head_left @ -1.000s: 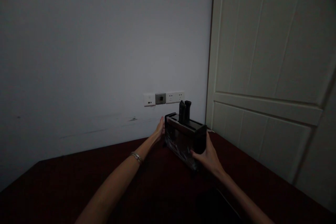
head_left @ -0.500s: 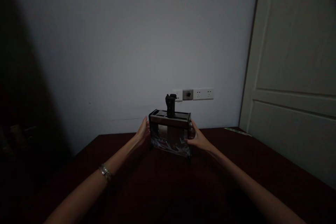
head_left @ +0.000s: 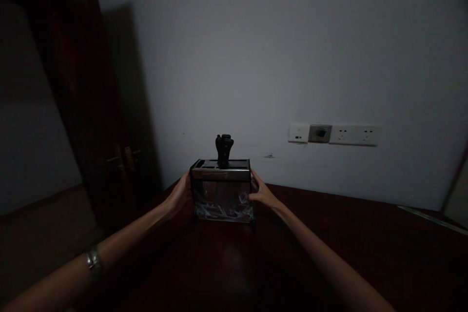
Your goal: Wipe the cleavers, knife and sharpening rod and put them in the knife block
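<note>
In the head view, the left grip (head_left: 181, 193) and the right grip (head_left: 263, 197) are together grasping the slotted holder (head_left: 222, 192), which is standing upright between them. The left one is pressing its near end; the right thumb is lying on its clear front. The black handles (head_left: 224, 151) are rising above, between both grips. For doing this well, I think both sides should be pressing evenly, without tilting. Whether its feet are touching the worktop (head_left: 226, 263) below the grips, I cannot tell.
</note>
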Action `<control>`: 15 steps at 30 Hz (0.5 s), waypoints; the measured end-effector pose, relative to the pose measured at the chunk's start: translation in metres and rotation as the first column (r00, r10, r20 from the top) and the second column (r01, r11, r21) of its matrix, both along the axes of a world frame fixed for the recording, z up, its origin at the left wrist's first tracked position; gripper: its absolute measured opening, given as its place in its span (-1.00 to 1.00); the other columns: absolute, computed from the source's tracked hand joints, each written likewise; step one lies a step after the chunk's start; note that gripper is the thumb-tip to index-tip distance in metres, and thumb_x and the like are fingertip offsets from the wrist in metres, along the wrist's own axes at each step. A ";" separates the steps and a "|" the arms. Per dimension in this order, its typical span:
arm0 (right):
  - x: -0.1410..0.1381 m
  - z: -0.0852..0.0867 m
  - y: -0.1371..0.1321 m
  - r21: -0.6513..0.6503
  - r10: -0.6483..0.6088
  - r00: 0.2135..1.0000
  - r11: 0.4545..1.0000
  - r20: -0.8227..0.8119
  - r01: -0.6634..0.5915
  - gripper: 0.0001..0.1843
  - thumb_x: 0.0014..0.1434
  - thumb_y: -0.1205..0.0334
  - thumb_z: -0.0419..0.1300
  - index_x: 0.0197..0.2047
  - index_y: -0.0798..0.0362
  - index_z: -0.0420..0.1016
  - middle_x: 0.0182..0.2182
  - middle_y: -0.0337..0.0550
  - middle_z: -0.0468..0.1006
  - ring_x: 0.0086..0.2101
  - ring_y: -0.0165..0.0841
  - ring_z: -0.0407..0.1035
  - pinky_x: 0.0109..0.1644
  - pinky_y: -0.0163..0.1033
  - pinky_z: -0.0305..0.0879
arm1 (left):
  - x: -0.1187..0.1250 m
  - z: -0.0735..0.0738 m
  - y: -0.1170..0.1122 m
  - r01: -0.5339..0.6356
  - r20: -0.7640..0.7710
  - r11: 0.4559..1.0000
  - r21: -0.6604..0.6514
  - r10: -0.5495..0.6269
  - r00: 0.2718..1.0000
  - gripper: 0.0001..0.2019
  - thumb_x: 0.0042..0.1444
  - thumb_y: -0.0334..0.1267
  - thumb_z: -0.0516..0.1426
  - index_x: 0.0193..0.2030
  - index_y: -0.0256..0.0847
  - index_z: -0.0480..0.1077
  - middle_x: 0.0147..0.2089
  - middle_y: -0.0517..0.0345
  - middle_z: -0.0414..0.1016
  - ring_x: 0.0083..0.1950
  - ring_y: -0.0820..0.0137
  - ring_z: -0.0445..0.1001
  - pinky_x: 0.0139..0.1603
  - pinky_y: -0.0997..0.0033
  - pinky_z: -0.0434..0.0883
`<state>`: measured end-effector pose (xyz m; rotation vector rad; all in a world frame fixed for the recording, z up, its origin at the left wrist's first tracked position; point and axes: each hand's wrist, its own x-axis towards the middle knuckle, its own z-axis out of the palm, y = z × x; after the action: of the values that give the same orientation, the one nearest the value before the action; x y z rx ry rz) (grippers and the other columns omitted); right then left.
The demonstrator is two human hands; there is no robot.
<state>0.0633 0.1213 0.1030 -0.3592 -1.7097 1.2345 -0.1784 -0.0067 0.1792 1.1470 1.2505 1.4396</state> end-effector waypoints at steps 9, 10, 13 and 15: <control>-0.050 -0.015 0.006 -0.065 0.187 0.977 0.979 -0.100 -0.194 0.05 -0.36 0.41 0.20 0.26 -0.07 -0.06 0.10 -0.15 0.27 0.09 -0.20 0.14 0.16 -0.11 0.02 | -0.016 -0.003 -0.038 -0.054 0.122 0.998 0.029 0.050 0.991 -0.49 0.08 0.08 -0.02 0.04 -0.23 0.34 -0.03 0.04 0.48 -0.01 0.21 0.42 0.02 0.24 0.30; -0.052 -0.016 0.006 -0.072 0.182 0.978 0.979 -0.102 -0.189 0.02 -0.35 0.43 0.17 0.25 -0.07 -0.04 0.08 -0.17 0.29 0.07 -0.21 0.16 0.14 -0.11 0.05 | -0.017 -0.006 -0.040 -0.065 0.132 0.998 0.028 0.061 0.989 -0.49 0.08 0.07 -0.02 0.04 -0.23 0.33 -0.01 0.04 0.47 -0.01 0.21 0.42 0.04 0.25 0.29; -0.056 -0.016 0.004 -0.103 0.163 0.980 0.979 -0.111 -0.174 -0.02 -0.36 0.46 0.10 0.22 -0.08 0.03 0.02 -0.20 0.35 -0.02 -0.22 0.25 0.01 -0.16 0.20 | -0.021 -0.012 -0.044 -0.069 0.160 0.998 -0.001 0.068 0.985 -0.50 0.10 0.05 -0.04 0.04 -0.25 0.33 0.03 0.01 0.43 0.02 0.21 0.41 0.06 0.25 0.27; -0.058 -0.016 0.002 -0.144 0.145 0.984 0.977 -0.105 -0.160 -0.04 -0.36 0.46 0.06 0.22 -0.07 0.04 -0.03 -0.20 0.40 -0.17 -0.25 0.34 -0.18 -0.22 0.30 | -0.023 -0.016 -0.046 -0.068 0.171 0.997 -0.030 0.072 0.983 -0.50 0.11 0.05 -0.06 0.04 -0.25 0.33 0.04 0.00 0.42 0.04 0.21 0.39 0.08 0.24 0.25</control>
<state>0.0050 0.1230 0.0872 -0.2591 -1.5904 1.4768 -0.2016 -0.0528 0.1631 0.9491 1.1935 1.5369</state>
